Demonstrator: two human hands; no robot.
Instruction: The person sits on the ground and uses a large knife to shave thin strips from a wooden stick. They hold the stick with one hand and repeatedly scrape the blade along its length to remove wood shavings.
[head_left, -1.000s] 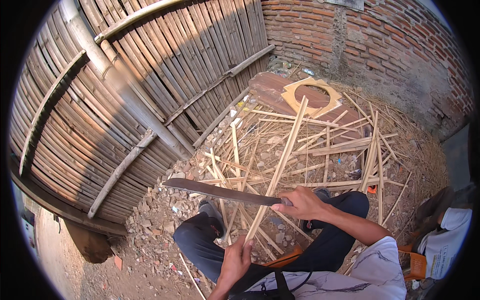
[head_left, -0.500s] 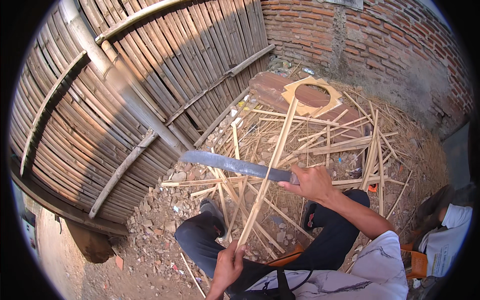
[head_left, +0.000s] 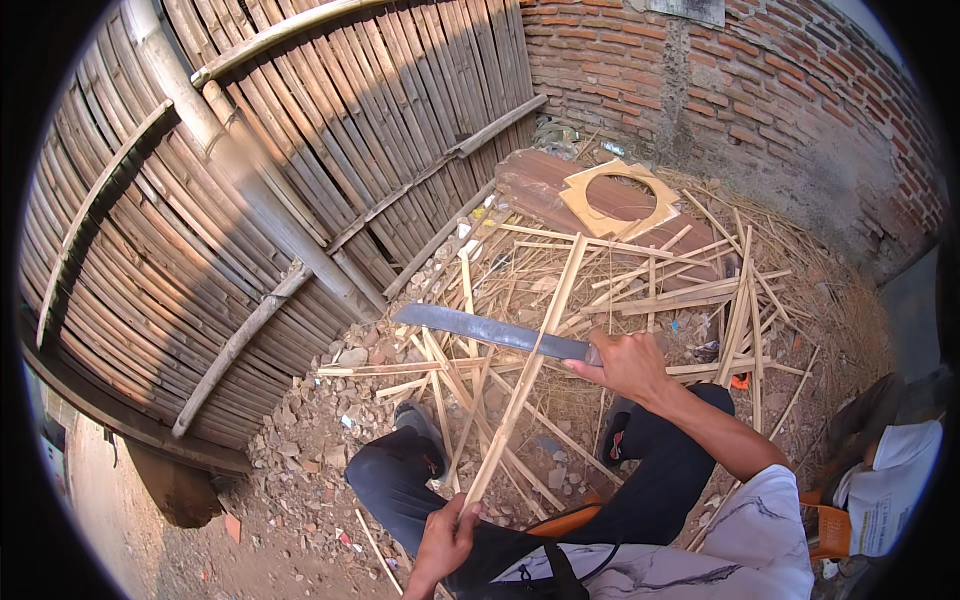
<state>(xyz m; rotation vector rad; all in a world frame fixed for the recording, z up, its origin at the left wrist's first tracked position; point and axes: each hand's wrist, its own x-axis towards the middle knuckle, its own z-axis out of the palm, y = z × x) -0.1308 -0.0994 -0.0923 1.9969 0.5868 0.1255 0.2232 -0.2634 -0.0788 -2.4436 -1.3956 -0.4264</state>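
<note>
Low and near my lap, my left hand (head_left: 445, 540) is closed round the near end of a long pale bamboo strip (head_left: 515, 405), which slants up and away to the right. My right hand (head_left: 630, 365) grips the handle of a machete (head_left: 490, 328), its dark broad blade pointing left. The blade crosses the strip near its middle and seems to touch it. Several loose bamboo strips (head_left: 745, 310) lie scattered over the ground beyond and beneath my hands.
A slatted bamboo wall (head_left: 290, 150) rises on the left, and a brick wall (head_left: 770, 100) at the back right. A yellowish cut-out ring (head_left: 577, 195) lies on a brown board (head_left: 525, 178). Another person's sleeve (head_left: 890, 490) and an orange plastic seat (head_left: 832, 530) are at the right edge.
The strip's far end has come lower and nearer, and my left hand has drawn slightly back to the left. The machete has shifted a little right, its tip included.
</note>
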